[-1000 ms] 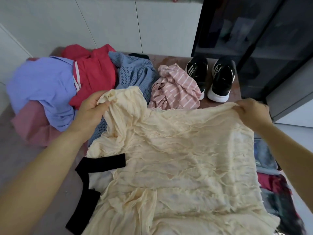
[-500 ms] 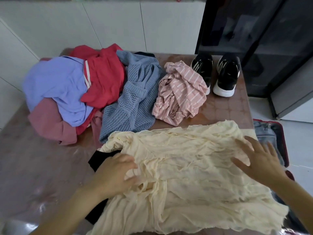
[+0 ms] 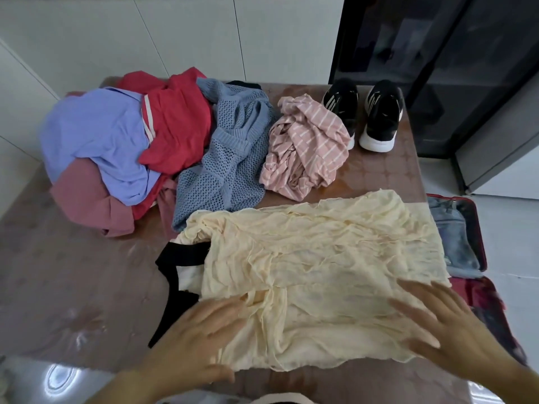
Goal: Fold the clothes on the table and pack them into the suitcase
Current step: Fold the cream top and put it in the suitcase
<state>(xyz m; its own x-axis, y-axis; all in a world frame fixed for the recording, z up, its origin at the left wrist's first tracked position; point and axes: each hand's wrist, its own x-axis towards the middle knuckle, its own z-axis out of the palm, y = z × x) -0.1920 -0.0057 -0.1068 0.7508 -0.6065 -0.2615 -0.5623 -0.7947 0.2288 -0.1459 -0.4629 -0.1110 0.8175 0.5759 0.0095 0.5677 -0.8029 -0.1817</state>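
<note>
A crinkled cream garment [image 3: 315, 266] lies spread flat on the brown table [image 3: 73, 287], partly covering a black and white piece [image 3: 175, 275]. My left hand [image 3: 201, 336] rests flat on the garment's near left part with fingers straight. My right hand [image 3: 437, 325] lies flat on its near right corner, fingers spread. Further back lie a pink striped top [image 3: 306, 147], a blue-grey knit [image 3: 230, 158], a red garment [image 3: 178, 123], a lilac shirt [image 3: 96, 135] and a dusty pink piece [image 3: 87, 199]. An open red suitcase [image 3: 481, 246] holding denim sits on the floor at the table's right edge.
A pair of black sneakers [image 3: 364, 112] with white soles stands at the table's far right corner. A dark glass cabinet [image 3: 452, 68] rises behind them. White cabinet fronts [image 3: 175, 39] close off the far side. The table's left half shows bare glossy surface.
The cream garment was held up by its corners, then laid on the table. Both hands have slid toward me over the cloth, flattening it.
</note>
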